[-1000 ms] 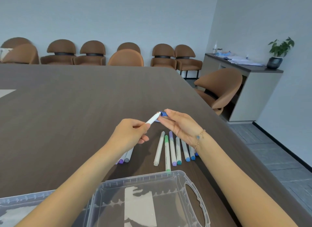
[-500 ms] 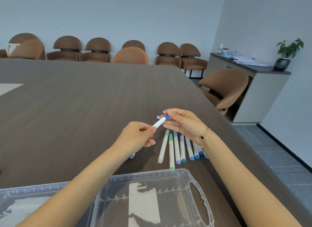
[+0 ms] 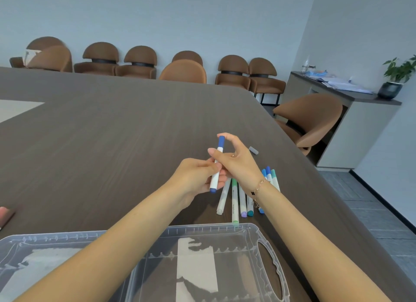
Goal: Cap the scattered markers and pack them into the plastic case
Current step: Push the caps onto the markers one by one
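Note:
A white marker with a blue cap (image 3: 217, 162) stands nearly upright above the table, cap end up. My left hand (image 3: 198, 178) grips its lower barrel. My right hand (image 3: 236, 160) holds its middle, with the index finger curved over the cap. Several capped markers (image 3: 242, 196) in green, purple, teal and blue lie side by side on the dark table under my right wrist. A loose grey cap (image 3: 253, 150) lies beyond my right hand. The open clear plastic case (image 3: 252, 228) sits at the near edge, partly hidden by my forearms.
The dark wooden table (image 3: 112, 126) stretches far to the left and back. Brown chairs (image 3: 183, 71) line the far wall and one (image 3: 308, 115) stands at the table's right edge. A sideboard with a plant (image 3: 398, 76) is at the right.
The blue cap now sits on the marker. The marker has swung from pointing right to nearly upright, and both hands have closed in around it.

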### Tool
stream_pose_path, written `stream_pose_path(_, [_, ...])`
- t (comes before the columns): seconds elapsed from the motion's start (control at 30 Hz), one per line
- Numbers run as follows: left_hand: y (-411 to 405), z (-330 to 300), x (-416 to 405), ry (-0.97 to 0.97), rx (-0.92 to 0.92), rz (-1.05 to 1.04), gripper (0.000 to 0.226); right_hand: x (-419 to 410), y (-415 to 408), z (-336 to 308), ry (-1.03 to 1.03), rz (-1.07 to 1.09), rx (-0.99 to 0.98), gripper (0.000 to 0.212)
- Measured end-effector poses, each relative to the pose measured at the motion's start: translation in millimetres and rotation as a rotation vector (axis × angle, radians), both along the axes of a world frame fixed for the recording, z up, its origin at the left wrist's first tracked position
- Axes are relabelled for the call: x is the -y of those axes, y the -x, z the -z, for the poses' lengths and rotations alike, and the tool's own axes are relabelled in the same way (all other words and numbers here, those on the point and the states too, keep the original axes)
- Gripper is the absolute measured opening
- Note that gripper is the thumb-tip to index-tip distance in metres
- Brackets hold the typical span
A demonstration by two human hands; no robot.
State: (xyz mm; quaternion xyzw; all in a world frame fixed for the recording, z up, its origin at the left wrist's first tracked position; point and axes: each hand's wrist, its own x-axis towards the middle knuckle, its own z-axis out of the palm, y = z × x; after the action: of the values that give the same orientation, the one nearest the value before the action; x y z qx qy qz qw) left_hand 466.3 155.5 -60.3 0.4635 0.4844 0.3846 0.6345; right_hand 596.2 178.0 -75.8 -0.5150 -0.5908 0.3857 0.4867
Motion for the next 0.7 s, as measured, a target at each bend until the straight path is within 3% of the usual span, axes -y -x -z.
stream_pose_path(0.2, [8,-4,-5,0.043,-0.067,0.066,0.02,-6,3,9,0.046,0.026,-0.006,0.037])
stream_pose_path(0.33, [28,-18,-21,-0.149,-0.522,0.135,0.028,-8,6,12,0.038,0.076,0.004,0.045])
stream_pose_path(0.43, [41,-16,-33,-0.388,-0.9,0.028,0.025,-7,8,17,0.0,0.138,0.257,0.047])
stream_pose_path(0.6, [36,7,-32,-0.505,-1.186,0.096,0.021,-9,13,30,0.028,0.172,0.542,0.056])
stream_pose_path(0.7, [29,17,-30,-0.571,-1.345,0.094,0.021,-13,10,43,0.013,0.244,0.874,0.06])
